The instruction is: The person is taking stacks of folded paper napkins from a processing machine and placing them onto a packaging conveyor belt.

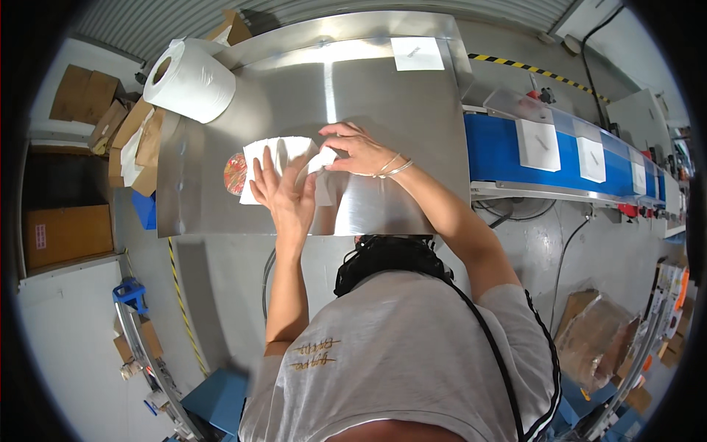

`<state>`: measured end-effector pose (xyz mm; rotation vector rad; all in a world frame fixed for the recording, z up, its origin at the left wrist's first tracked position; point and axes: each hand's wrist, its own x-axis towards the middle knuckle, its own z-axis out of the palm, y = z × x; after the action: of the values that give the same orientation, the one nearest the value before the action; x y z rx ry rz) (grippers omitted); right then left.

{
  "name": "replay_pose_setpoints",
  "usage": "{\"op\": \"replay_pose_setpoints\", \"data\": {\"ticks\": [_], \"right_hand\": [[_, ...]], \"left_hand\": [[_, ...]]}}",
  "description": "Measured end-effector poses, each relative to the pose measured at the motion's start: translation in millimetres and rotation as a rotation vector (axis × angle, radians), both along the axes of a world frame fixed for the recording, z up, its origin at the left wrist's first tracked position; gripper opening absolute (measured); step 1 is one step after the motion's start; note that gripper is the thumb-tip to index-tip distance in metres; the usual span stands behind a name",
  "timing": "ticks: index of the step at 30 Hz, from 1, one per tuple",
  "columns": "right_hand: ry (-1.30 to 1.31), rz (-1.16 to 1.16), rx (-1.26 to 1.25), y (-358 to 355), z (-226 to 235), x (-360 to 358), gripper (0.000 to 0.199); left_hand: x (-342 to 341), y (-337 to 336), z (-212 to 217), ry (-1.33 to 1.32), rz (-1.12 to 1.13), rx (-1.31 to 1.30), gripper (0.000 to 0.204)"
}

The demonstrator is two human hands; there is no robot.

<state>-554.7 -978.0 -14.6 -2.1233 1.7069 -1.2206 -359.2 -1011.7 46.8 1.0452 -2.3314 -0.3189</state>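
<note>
From the head view we see our left hand (283, 193) pressed flat, fingers spread, on a white sheet (283, 158) on the steel table (383, 103). Our right hand (357, 151) pinches the sheet's folded edge. A patterned disc (236, 174) peeks out left of our fingers, a paper roll (191, 79) lies beyond them, and a blue conveyor (493, 151) runs to the right.

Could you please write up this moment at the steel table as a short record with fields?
Surface: steel table
Left hand: flat on the white paper sheet, pressing it down
Right hand: pinching a fold of the same sheet
Under the sheet: round colourful disc, partly covered
Far left corner: large white paper roll
Right side: blue conveyor belt carrying white wrapped packets
</note>
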Motion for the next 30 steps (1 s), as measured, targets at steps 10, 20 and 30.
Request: {"op": "replay_pose_setpoints", "data": {"ticks": [10,20,30], "right_hand": [[-0.764,-0.719,0.241,133,-35,-127,0.033],[0.16,-0.819,0.162,146,-16,-153,0.051],[-0.129,0.061,0.079,-11,6,16,0.044]], "left_hand": [[16,-16,-12,0.038,0.065,-0.091,0.03],[12,-16,-13,0.048,0.034,-0.088,0.027],[13,-14,2,0.002,-0.001,-0.04,0.037]]}}
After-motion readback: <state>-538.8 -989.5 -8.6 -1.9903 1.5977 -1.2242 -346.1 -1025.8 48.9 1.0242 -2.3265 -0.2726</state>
